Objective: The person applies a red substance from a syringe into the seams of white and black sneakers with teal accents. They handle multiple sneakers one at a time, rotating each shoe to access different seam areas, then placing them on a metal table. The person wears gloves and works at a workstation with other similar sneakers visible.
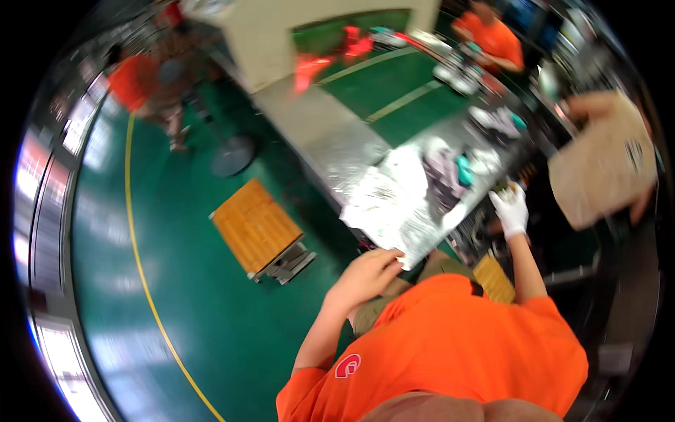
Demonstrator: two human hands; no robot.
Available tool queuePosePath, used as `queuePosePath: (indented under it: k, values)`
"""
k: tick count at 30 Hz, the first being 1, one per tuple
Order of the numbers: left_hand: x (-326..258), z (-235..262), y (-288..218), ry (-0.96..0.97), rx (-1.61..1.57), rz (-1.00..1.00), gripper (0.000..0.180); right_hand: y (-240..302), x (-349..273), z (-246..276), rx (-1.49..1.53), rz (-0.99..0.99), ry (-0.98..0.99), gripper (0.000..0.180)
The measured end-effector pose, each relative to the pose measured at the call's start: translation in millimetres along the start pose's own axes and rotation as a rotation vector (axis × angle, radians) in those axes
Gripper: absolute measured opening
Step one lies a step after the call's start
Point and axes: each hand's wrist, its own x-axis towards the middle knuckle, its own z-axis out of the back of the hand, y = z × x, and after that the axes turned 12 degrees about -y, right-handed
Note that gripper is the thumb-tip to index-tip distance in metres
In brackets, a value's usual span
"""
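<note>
My left hand (369,274) is bare and rests at the near corner of the metal workbench (330,151). Its fingers reach out beside the edge of a crumpled white sheet (394,197), and nothing shows in them. On my right hand (511,211) is a white glove; it is raised off the bench's right side, and motion blur smears its fingers. Between the hands, a grey and white sneaker (443,172) with a teal part lies on the bench, against the white sheet. Another sneaker (496,121) sits farther back.
A wooden-topped stool (256,226) stands on the green floor at left, near a round dark base (233,155). A machine housing (264,42) spans a green conveyor belt (383,84) carrying more shoes. One co-worker (492,39) is behind it; another person's tan apron (601,165) is at right.
</note>
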Motion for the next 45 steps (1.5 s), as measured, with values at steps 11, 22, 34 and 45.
queuePosePath:
  k: [11, 22, 34, 45]
  values:
    - [179.6, -100.1, -30.4, -0.233, 0.251, 0.133, 0.055, -47.5, 68.4, -38.2, 0.107, 0.222, 0.431, 0.063]
    - [305.9, -232.7, -18.2, -0.197, 0.754, 0.557, 0.077, -116.3, 143.8, -71.6, 0.148, 0.222, 0.965, 0.077]
    - [176.1, -256.5, -58.3, -0.050, 1.024, -0.419, 0.049, -125.9, 187.4, -54.3, 0.520, 0.260, 0.967, 0.061]
    - [123.7, -299.7, -43.9, -0.348, 1.150, -0.207, 0.027, -160.3, 196.1, -56.2, 0.287, 0.246, 1.123, 0.063]
